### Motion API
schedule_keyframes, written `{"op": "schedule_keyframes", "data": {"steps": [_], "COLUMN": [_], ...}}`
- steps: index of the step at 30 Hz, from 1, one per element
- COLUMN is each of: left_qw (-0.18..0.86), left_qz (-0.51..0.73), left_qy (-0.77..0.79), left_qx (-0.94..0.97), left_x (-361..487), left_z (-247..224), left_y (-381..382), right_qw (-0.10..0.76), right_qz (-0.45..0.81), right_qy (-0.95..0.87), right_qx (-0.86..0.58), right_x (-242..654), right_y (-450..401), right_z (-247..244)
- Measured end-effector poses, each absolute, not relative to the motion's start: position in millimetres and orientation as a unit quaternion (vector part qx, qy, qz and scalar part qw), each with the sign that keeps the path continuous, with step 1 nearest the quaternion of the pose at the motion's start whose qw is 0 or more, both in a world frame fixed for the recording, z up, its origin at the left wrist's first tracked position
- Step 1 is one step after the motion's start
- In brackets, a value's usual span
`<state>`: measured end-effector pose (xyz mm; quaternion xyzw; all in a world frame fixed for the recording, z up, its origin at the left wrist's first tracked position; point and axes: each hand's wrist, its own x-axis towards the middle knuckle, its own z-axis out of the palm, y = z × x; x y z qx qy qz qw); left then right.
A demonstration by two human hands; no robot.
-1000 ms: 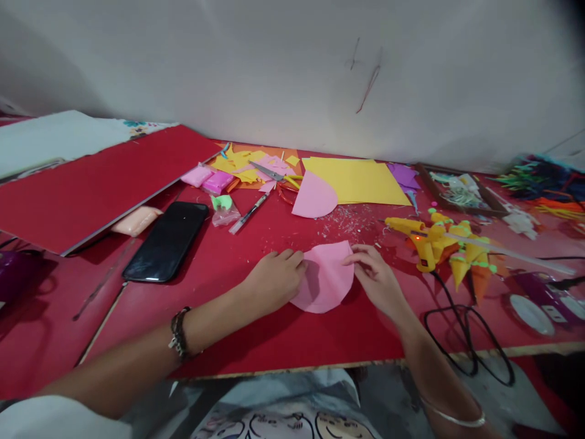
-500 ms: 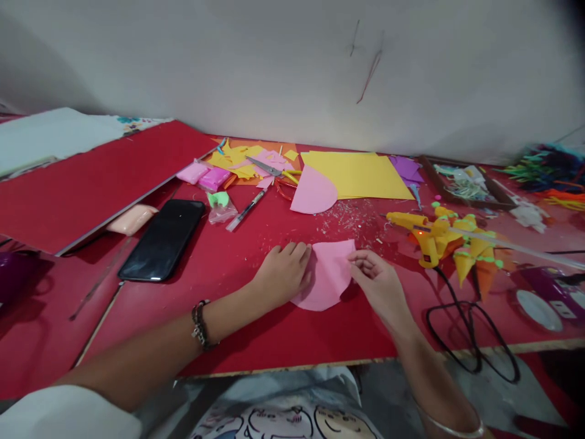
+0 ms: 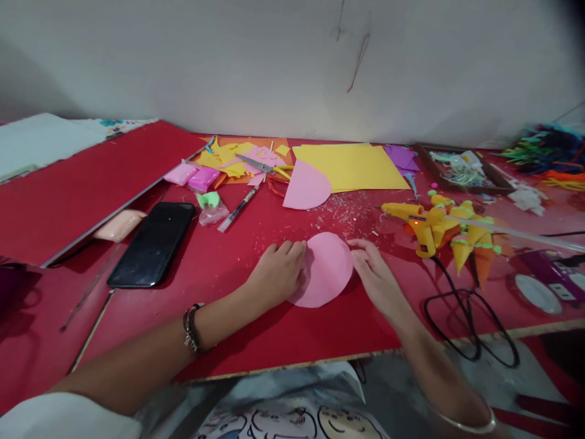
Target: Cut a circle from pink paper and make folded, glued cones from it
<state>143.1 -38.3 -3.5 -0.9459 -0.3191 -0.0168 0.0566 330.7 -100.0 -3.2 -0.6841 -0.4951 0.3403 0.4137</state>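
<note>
Here, pink disc [image 3: 328, 268], tray [image 3: 475, 189] holding pale strands [image 3: 460, 176]

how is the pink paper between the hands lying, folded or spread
Spread: the pink paper shows a nearly full round between the left hand and right hand, no folded-over part visible.

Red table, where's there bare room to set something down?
Bare: between the smartphone and left hand, and between the pink paper circle and the near table edge. Crowded: the back, with scissors and yellow sheets, and the right, around the glue gun.
</note>
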Motion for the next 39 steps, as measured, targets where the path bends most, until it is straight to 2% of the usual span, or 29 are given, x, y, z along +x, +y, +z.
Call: {"op": "schedule_keyframes", "data": {"steps": [4,16,21,39], "left_qw": [0.069,0.083,0.093,0.069], "left_qz": [-0.021,0.004,-0.002,-0.004], "left_qy": [-0.315,-0.294,-0.296,-0.299], "left_qx": [-0.946,-0.952,-0.951,-0.952], "left_x": [142.2,145.6,145.7,145.9], "left_z": [-5.8,-0.2,-0.9,-2.2], "left_y": [-39.4,-41.4,-41.9,-40.3], "right_qw": [0.437,0.271,0.241,0.168], "right_qz": [0.404,0.156,0.09,-0.027], "right_qy": [-0.476,-0.631,-0.656,-0.666], "right_qx": [-0.648,-0.71,-0.709,-0.727], "right_x": [331.9,324.5,322.7,342.8], "right_y": [-80.5,-95.0,-100.2,-129.1], "right_z": [4.4,-11.1,-10.8,-18.2]}}
